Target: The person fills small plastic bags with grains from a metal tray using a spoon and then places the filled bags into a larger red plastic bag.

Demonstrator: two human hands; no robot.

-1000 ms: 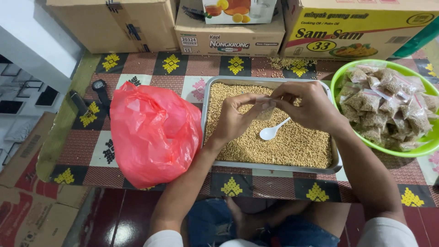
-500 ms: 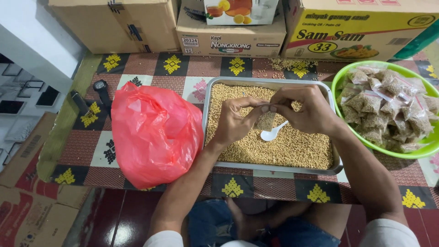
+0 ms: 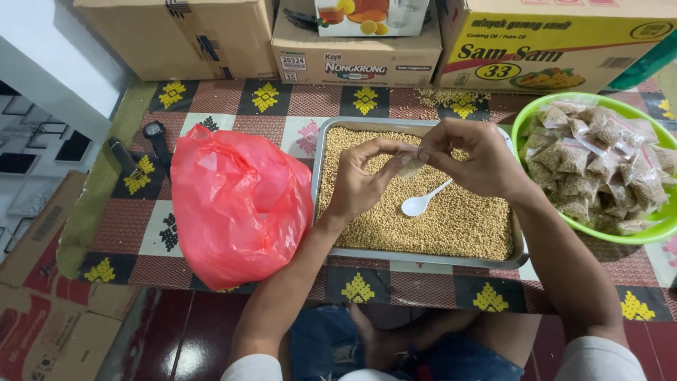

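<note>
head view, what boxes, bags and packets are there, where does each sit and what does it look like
Plain brown carton: back left, taped.
Small brown carton: back centre, with a fruit-picture box on top.
Yellow carton: back right, food picture on its side.
Red plastic bag: left of the metal tray, bulging.
Small clear packets: heaped in the green bowl, right.

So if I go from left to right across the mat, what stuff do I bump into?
Black watch → red bag → metal tray of grains → left hand → small clear packet → right hand → green bowl of filled packets.
</note>
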